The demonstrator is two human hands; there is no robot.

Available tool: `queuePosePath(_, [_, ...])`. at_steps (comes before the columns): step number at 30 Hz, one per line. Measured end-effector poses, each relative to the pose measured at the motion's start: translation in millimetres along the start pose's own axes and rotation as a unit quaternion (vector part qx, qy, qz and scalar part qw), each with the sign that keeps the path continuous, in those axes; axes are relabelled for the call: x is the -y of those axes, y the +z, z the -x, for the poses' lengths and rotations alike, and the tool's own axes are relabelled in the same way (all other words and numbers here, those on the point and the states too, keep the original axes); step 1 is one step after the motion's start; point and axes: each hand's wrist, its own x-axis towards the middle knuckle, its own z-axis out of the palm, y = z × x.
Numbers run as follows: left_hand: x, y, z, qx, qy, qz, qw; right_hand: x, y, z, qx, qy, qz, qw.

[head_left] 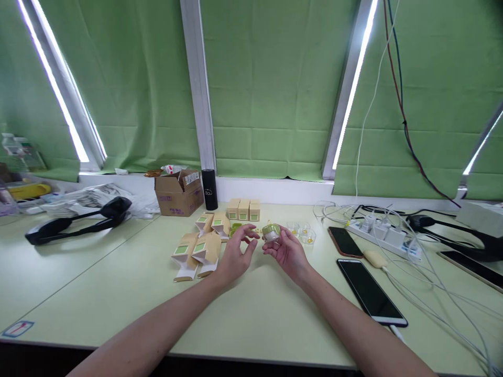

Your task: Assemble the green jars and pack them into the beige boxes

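The table's [251, 314] near edge runs below both forearms, with bare surface between the arms; open cartons [206, 247] stand just beside the left hand [237, 255], closed boxes [243, 210] behind them near the wall; phones [372, 289] bound the right side; the right hand [288, 252] holds a green-lidded jar [271, 233] above the table, fingers closed around it; the left hand is partly open, near the jar; clear containers [304, 233] beyond the right hand hold small yellow pieces.

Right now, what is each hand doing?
Left hand: open, fingers loosely curled, holding nothing.
Right hand: closed around a small round jar with a shiny green lid and clear body.
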Motion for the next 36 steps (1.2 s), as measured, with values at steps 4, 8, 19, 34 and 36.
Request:
queuePosePath(4, [0.5, -2.8, -2.0, -0.001, -0.032, -0.02, 0.999, -2.9, -5.9, -2.3, 0.005, 0.009, -0.011, 1.0])
queuePosePath(8, [0.0, -5.6, -4.0, -0.009, -0.065, -0.027, 0.997, -5.7, -5.0, -1.1, -0.002, 0.005, -0.008, 1.0])
queuePosePath(19, [0.7, 3.9, -1.1, 0.041, -0.12, 0.03, 0.992, -11.7, 5.9, 6.8, -0.066, -0.099, 0.228, 0.966])
queuePosePath(34, [18.5, -3.2, 2.3, 0.077, -0.076, -0.13, 0.986, -21.3, -17.9, -2.9, -0.113, -0.132, 0.336, 0.925])
queuePosePath(36, [19.0, -2.4, 3.4, 0.089, -0.068, -0.151, 0.982, -20.9, -18.0, -3.7, -0.12, -0.131, 0.351, 0.919])
